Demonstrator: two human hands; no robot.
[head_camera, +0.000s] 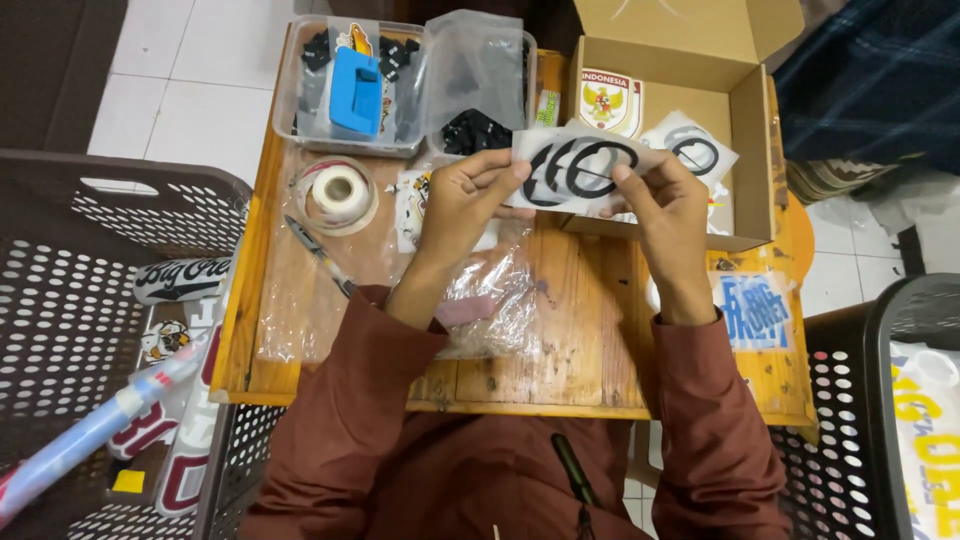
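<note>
- Both hands meet near the centre of the frame, above a small wooden table (560, 350). Left hand (462, 205) pinches the left end of a white sticker sheet (575, 170) printed with bold black shapes, thumb in front and fingers curled behind.
- Right hand (668, 215) pinches the right end of the same sheet, which is held up between the two hands just in front of the cardboard box.
- Reddish-brown sleeves (345, 400) fill the lower middle of the frame.
- Crumpled clear plastic wrap (490, 300) lies on the table under the left wrist.
- Dark perforated baskets stand at lower left (60, 300) and lower right (850, 420), each holding printed stickers.
- Left of the hands lie a roll of white tape (338, 192) and a thin dark tool (318, 255).
- An open cardboard box (750, 130) sits at upper right, with a crest-shaped sticker (608, 100) inside.
- Clear plastic tubs (290, 90) at upper centre hold small black pieces and a blue object (355, 92).
</note>
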